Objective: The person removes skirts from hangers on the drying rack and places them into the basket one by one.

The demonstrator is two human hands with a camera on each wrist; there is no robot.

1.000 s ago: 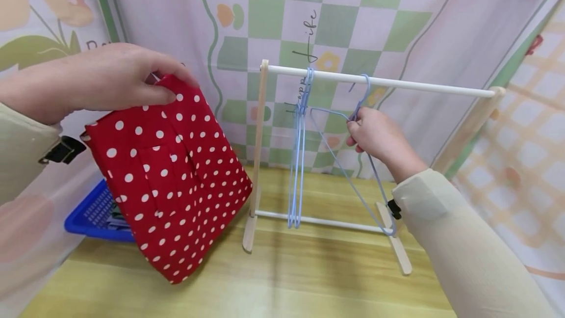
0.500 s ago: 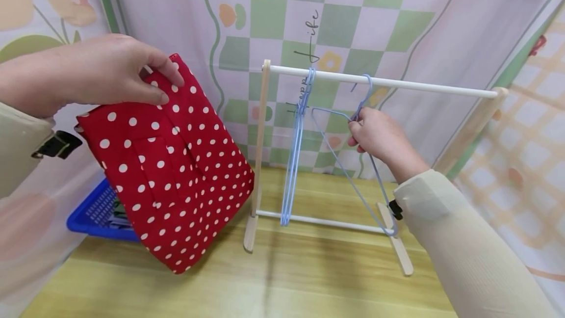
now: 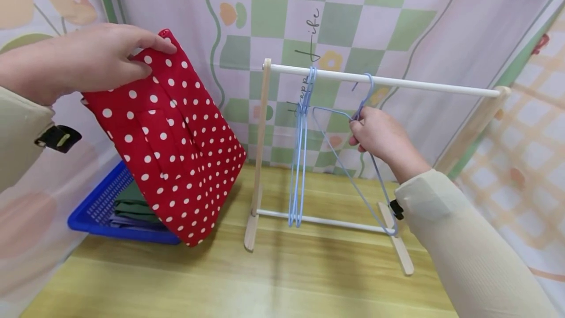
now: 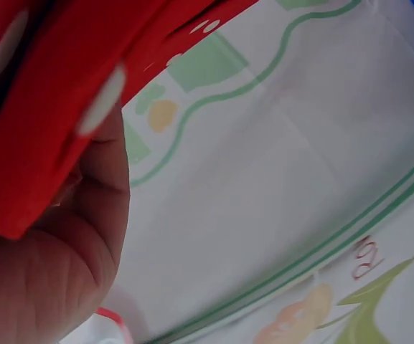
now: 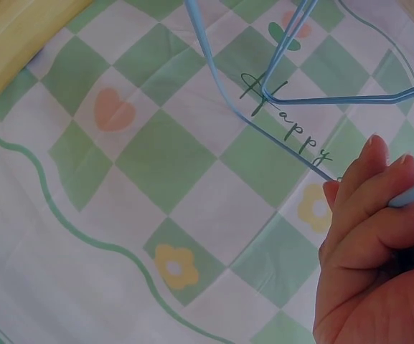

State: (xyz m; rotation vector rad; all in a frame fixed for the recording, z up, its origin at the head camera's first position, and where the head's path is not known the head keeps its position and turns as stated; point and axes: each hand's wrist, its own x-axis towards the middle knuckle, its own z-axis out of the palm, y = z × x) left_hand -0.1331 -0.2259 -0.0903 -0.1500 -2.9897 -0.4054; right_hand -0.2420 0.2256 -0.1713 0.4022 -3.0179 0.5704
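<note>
On the left, a red cloth with white polka dots (image 3: 176,131) hangs from my left hand (image 3: 92,60), which pinches its upper edge between thumb and fingers. It looks like a folded garment with a pocket; its exact kind is unclear. In the left wrist view the red fabric (image 4: 70,107) lies within the curled hand. My right hand (image 3: 379,134) grips a light blue clothes hanger (image 3: 340,158) just below its hook, which is over the white top bar (image 3: 415,84) of a small rack. In the right wrist view the fingers (image 5: 372,208) curl round the blue hanger.
More blue hangers (image 3: 298,171) hang close together near the rack's left wooden post (image 3: 260,136). Behind the red cloth, a blue basket (image 3: 88,217) holds folded green cloth (image 3: 134,205) and purple cloth. A wooden-patterned table (image 3: 229,283) lies beneath, with printed curtains behind.
My left hand has moved up and slightly left with the red polka-dot cloth, uncovering more of the basket. The bunched hangers swing slightly. My right hand keeps its hold on the hanger.
</note>
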